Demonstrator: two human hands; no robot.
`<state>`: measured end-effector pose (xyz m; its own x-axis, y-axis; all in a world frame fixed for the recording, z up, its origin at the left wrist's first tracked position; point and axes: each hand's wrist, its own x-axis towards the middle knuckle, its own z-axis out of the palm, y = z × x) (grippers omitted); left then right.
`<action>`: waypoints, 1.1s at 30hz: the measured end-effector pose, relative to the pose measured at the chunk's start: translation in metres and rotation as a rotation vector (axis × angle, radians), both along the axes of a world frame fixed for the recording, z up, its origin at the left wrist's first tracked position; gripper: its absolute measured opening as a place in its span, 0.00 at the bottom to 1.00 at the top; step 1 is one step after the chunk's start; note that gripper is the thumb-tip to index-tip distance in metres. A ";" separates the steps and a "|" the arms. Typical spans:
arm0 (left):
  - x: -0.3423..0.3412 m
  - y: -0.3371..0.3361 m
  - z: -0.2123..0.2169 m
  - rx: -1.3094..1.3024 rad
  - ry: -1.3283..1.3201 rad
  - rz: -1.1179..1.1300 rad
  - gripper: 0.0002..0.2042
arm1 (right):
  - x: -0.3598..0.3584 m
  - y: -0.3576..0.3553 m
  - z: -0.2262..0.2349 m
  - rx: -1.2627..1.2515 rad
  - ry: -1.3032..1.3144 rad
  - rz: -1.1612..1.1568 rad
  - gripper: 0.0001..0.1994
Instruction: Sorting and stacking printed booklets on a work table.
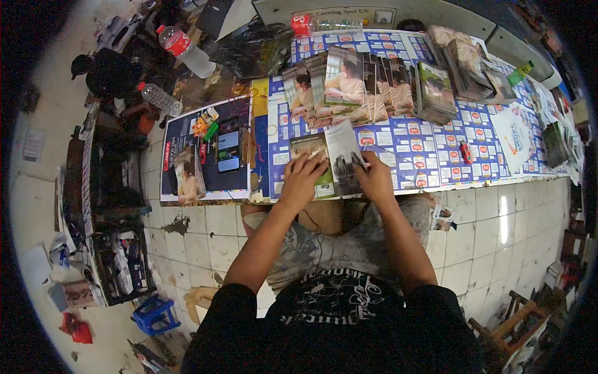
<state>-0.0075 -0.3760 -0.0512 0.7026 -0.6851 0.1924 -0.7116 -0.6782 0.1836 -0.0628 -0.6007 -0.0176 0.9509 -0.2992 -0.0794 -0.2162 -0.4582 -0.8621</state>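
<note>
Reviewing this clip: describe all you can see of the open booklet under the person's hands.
The open booklet looks like glossy printed paper. Its left page is dark brown above and green below; its right page is whitish at the top with a dark grey picture lower down. It lies spread near the front edge of the blue-patterned tabletop. The left hand rests on the left page, and the right hand touches the right page's outer side. The hands hide parts of both pages.

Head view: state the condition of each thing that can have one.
Near booklet, open
Left hand, resting on near booklet
Right hand, touching near booklet
Phone, face up, screen lit
Large bottle, capped
Small bottle, capped
Back bottle, lying down
Fanned booklets, closed, overlapping
Booklet stack, closed
</note>
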 end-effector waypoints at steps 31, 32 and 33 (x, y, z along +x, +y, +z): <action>0.027 0.063 0.008 -0.056 0.338 0.140 0.28 | 0.030 0.065 -0.034 -0.584 -0.398 0.409 0.29; 0.027 0.064 0.012 -0.033 0.360 0.107 0.32 | 0.030 0.065 -0.033 -0.607 -0.398 0.391 0.30; 0.028 0.064 0.015 -0.011 0.382 0.074 0.36 | 0.029 0.066 -0.033 -0.606 -0.394 0.393 0.30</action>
